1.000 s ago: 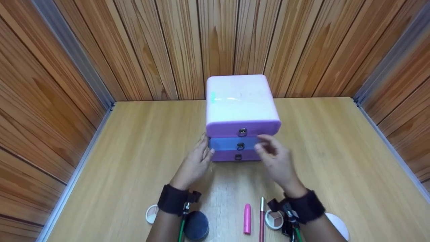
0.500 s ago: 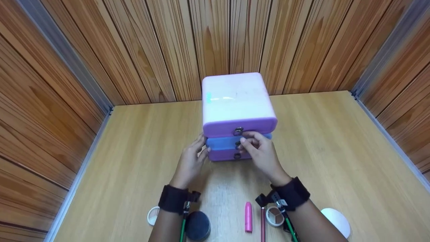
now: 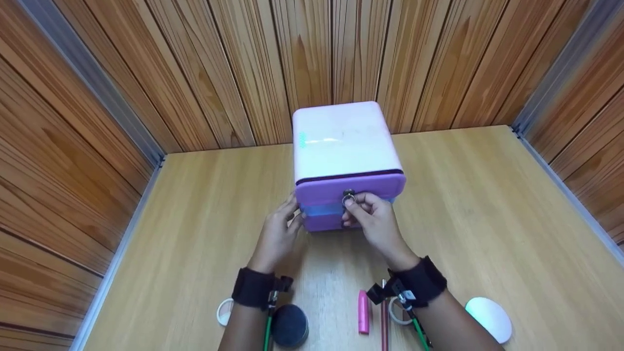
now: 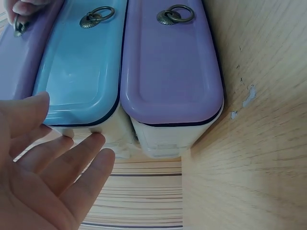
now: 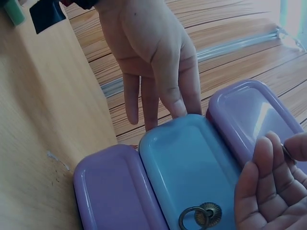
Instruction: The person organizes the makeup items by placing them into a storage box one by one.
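A small chest of drawers (image 3: 343, 139) with a glossy white-pink top stands at the table's middle. Its purple top drawer (image 3: 321, 192) is pulled slightly out, showing a dark gap beneath the lid. My right hand (image 3: 379, 222) pinches that drawer's metal ring pull (image 3: 348, 195) between thumb and index finger. My left hand (image 3: 277, 236) steadies the chest's left side; its thumb lies at the edge of the blue middle drawer (image 4: 79, 67), and its straight fingers extend along the side wall. The purple bottom drawer (image 4: 172, 72) is closed, its ring pull (image 4: 180, 14) hanging free.
Cosmetics lie near the front: a round dark container (image 3: 289, 325), a pink tube (image 3: 363, 312), a slim reddish pencil (image 3: 384, 324), a white round item (image 3: 490, 319) and a small round pan (image 3: 224, 312). Another round pan (image 3: 397, 312) is partly behind the right wrist. Wood-panelled walls (image 3: 312, 58) enclose the table.
My right hand has moved left from the chest's right edge to the top ring pull and taken hold of it. The top drawer has come slightly forward. My left hand has stayed at the side.
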`<state>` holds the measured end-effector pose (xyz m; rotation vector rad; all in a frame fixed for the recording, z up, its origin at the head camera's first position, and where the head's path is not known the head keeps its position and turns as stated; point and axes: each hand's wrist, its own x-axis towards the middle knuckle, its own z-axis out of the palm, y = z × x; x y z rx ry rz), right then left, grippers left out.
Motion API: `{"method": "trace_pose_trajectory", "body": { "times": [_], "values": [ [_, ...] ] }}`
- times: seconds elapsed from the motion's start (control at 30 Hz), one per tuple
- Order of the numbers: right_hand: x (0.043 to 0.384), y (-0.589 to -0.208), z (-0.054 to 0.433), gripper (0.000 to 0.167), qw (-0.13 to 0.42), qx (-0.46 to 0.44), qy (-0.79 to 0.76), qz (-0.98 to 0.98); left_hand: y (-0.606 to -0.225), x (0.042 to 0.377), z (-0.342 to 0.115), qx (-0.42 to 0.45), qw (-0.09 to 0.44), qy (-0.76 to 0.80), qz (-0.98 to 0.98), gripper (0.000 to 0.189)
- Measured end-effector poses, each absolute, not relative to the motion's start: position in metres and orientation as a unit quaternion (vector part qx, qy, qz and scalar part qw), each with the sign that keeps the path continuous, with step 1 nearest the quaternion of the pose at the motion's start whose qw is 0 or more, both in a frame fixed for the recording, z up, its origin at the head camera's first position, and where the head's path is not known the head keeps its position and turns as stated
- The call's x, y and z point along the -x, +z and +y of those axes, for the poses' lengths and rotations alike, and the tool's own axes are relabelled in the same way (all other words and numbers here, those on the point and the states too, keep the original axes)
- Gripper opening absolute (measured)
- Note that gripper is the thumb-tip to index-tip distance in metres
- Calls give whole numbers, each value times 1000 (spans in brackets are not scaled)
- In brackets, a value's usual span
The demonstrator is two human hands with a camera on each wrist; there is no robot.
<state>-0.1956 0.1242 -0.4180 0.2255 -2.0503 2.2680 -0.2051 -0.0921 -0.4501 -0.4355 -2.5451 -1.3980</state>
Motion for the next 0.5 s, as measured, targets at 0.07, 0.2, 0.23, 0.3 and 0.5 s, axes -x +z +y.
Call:
{"method": "trace_pose_trajectory", "body": {
  "times": [0.07, 0.2, 0.23, 0.3, 0.5],
  "values": [
    [188, -417, 126, 8, 34, -77, 738, -670, -450, 204, -92, 142, 102, -474, -863, 44],
    [174, -418, 129, 8, 29, -89, 731, -676, -451, 204, -92, 137, 103, -483, -859, 45],
    [171, -418, 129, 8, 27, -91, 731, -676, -451, 204, -92, 137, 104, -485, -857, 45],
    [165, -420, 130, 9, 22, -96, 728, -679, -451, 203, -93, 138, 105, -489, -855, 46],
    [146, -423, 135, 11, 16, -113, 706, -699, -452, 204, -92, 144, 103, -499, -848, 47]
  ]
}}
